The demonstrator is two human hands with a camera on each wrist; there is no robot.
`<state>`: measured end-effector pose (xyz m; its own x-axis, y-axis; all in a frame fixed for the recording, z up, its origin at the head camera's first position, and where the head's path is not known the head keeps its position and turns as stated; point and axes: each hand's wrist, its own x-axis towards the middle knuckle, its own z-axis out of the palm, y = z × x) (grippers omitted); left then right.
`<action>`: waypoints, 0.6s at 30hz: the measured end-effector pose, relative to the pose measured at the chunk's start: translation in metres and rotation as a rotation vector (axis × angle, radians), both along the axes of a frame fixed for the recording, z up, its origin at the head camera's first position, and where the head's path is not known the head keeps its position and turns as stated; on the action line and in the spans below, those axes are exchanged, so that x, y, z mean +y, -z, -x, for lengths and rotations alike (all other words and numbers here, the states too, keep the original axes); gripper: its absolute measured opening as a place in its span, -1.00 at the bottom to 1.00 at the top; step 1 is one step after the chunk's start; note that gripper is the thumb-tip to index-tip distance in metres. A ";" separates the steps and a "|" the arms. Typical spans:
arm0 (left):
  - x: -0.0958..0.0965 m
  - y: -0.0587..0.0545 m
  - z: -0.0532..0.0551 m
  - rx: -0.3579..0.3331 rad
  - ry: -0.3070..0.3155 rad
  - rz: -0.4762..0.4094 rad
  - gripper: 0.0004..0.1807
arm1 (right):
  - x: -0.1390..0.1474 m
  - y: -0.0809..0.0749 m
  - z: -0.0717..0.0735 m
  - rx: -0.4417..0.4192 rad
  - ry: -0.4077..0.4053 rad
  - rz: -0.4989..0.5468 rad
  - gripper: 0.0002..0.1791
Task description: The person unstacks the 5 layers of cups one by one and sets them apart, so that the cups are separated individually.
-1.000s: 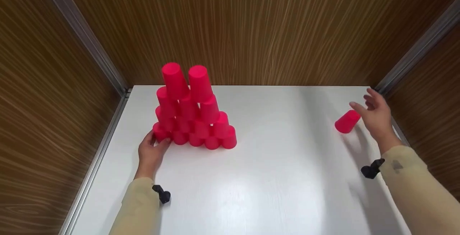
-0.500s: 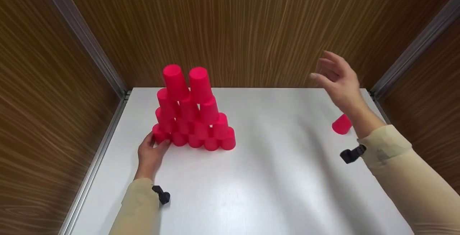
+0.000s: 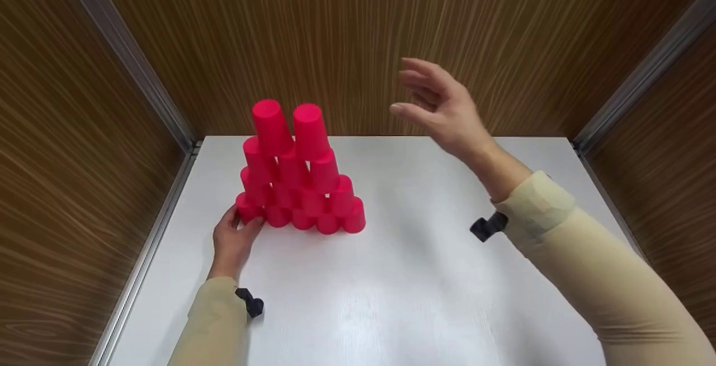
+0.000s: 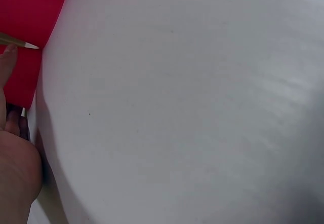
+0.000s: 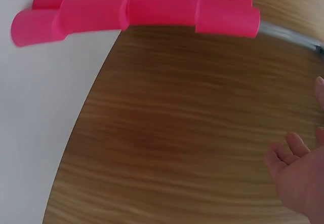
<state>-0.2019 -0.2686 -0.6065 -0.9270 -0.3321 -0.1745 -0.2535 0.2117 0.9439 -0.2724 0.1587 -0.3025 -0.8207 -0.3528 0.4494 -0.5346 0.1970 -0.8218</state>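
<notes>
Pink-red cups stand upside down in a stepped tower (image 3: 292, 173) at the left of the table, with two cups side by side on the top row. My left hand (image 3: 231, 243) holds the leftmost bottom cup (image 3: 249, 207), thumb in front and fingers around its left side. In the left wrist view, that cup (image 4: 24, 79) shows beside the thumb. My right hand (image 3: 444, 106) is in the air to the right of the tower, fingers spread loosely and thumb apart, nothing in it. The right wrist view shows the right hand (image 5: 298, 178) apart from the cups (image 5: 164, 5).
A white table (image 3: 363, 293) lies under everything. A wood-grain panel (image 3: 358, 36) rises behind it, with side panels (image 3: 61, 159) and metal edge strips (image 3: 151, 243) at left and right. Black wrist cameras (image 3: 488, 226) stick out from both sleeves.
My right hand has moved left and up from beside the lone cup at the right toward the tower. That cup is now hidden behind the right arm. My left hand has stayed put.
</notes>
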 end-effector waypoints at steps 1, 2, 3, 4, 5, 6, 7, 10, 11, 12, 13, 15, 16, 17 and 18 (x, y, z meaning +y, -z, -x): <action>0.001 0.000 0.000 -0.003 -0.001 0.000 -0.09 | -0.008 -0.001 -0.001 -0.002 -0.012 0.002 -0.27; 0.001 0.000 0.000 -0.008 -0.002 0.001 -0.09 | -0.015 -0.002 -0.002 -0.006 -0.024 0.003 -0.26; 0.002 0.000 0.001 -0.012 -0.002 0.002 -0.09 | -0.022 -0.003 -0.003 -0.008 -0.036 0.001 -0.26; 0.003 0.001 0.001 -0.014 -0.004 0.003 -0.09 | -0.029 -0.003 -0.004 -0.013 -0.046 -0.002 -0.26; 0.003 0.000 0.001 -0.017 -0.005 0.006 -0.08 | -0.036 -0.003 -0.005 -0.015 -0.054 -0.010 -0.25; 0.004 0.000 0.001 -0.023 -0.006 0.006 -0.08 | -0.042 -0.003 -0.005 -0.023 -0.062 -0.016 -0.25; 0.004 0.000 0.001 -0.029 -0.007 0.005 -0.07 | -0.048 -0.003 -0.006 -0.030 -0.069 -0.021 -0.24; 0.004 0.000 0.001 -0.025 -0.009 0.001 -0.06 | -0.065 0.000 -0.007 -0.062 -0.081 -0.036 -0.22; 0.004 0.000 0.001 -0.027 -0.009 0.003 -0.06 | -0.070 0.002 -0.007 -0.077 -0.087 -0.045 -0.21; 0.005 0.000 0.001 -0.028 -0.009 0.003 -0.06 | -0.076 0.004 -0.006 -0.092 -0.089 -0.053 -0.20; 0.005 -0.001 0.001 -0.027 -0.010 0.004 -0.06 | -0.081 0.007 -0.006 -0.103 -0.090 -0.063 -0.20; 0.005 -0.001 0.001 -0.024 -0.006 0.010 -0.06 | -0.090 0.012 -0.004 -0.121 -0.089 -0.079 -0.21; 0.005 -0.001 0.001 -0.027 -0.005 0.013 -0.06 | -0.094 0.014 -0.003 -0.128 -0.086 -0.091 -0.21; 0.005 -0.001 0.001 -0.030 -0.005 0.013 -0.06 | -0.098 0.017 -0.003 -0.135 -0.086 -0.102 -0.20; 0.005 -0.001 0.001 -0.033 -0.006 0.014 -0.07 | -0.101 0.019 -0.003 -0.139 -0.082 -0.107 -0.20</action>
